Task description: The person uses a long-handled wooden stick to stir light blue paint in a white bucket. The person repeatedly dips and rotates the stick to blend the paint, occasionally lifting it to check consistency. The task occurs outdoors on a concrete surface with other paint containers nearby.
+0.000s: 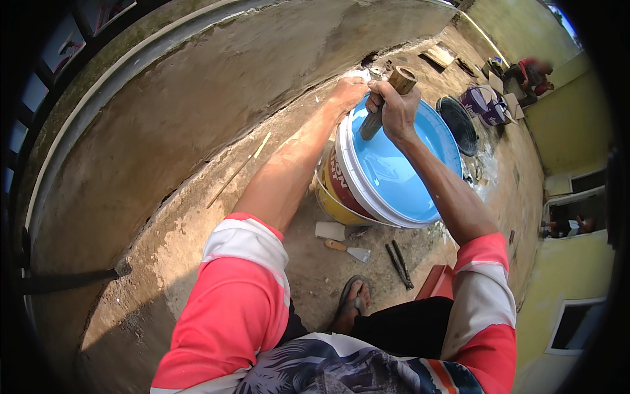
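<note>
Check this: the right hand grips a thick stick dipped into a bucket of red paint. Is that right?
Not quite: the paint is light blue, not red, as the head view shows. The right hand does grip a thick stick dipped into the bucket.

In the right hand (400, 113), a thick round brown stick (372, 126) of rough, matt wood; beneath it, glossy, smooth blue paint (401, 174) in a white-rimmed plastic bucket (355, 172); left of the left hand (350, 93), a rough matt brown wall (197, 98).
</note>
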The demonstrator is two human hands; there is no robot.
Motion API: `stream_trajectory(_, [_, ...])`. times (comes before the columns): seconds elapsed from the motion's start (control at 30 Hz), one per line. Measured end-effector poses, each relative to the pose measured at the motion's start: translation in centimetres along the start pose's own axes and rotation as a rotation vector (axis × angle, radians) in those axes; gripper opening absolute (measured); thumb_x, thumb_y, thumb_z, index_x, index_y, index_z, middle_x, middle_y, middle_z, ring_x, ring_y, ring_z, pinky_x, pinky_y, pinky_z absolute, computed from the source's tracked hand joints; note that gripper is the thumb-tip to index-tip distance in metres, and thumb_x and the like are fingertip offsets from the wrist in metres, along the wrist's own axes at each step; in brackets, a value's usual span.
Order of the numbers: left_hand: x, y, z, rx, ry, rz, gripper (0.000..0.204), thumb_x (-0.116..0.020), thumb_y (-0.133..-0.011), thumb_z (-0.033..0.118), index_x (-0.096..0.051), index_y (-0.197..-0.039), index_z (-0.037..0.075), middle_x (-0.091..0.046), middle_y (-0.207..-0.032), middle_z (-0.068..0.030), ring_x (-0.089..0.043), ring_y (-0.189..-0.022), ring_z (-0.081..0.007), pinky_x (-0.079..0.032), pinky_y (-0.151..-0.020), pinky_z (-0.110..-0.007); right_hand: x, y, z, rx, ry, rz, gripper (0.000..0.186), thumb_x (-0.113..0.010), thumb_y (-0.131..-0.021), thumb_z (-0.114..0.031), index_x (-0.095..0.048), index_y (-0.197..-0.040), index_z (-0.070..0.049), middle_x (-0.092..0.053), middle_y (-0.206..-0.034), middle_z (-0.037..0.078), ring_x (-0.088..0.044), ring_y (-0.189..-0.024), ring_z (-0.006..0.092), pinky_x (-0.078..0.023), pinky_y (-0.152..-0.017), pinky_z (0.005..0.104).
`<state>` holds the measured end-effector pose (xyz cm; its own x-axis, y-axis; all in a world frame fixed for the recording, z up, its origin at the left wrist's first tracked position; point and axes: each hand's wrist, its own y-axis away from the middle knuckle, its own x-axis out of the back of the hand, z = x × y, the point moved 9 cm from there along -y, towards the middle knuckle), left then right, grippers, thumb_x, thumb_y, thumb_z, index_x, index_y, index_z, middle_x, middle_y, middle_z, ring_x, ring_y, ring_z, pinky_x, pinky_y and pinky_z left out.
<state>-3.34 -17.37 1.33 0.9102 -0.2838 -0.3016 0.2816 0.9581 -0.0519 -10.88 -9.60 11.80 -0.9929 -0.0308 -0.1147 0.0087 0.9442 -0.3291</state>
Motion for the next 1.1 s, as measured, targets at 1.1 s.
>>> stream_trajectory(1.1, [-0.5, -0.3, -1.1, 0.103, -0.017, -0.060, 0.020, -0.066, -0.095, 0.017, -0.071, -0.103, 0.000, -0.071, -0.098, -0.0070, -0.064, -0.087, -0.0146, -0.054, -0.076, -0.030, 9.7, -3.5, -0.3, 0.045, 0.318, 0.033, 0.016, -0.065, -0.083, -0.002, -0.055, -0.071, -0.004, -0.056, -0.059, 0.003, -0.054, -0.050, 0.0115, -0.042, -0.044, 0.0268])
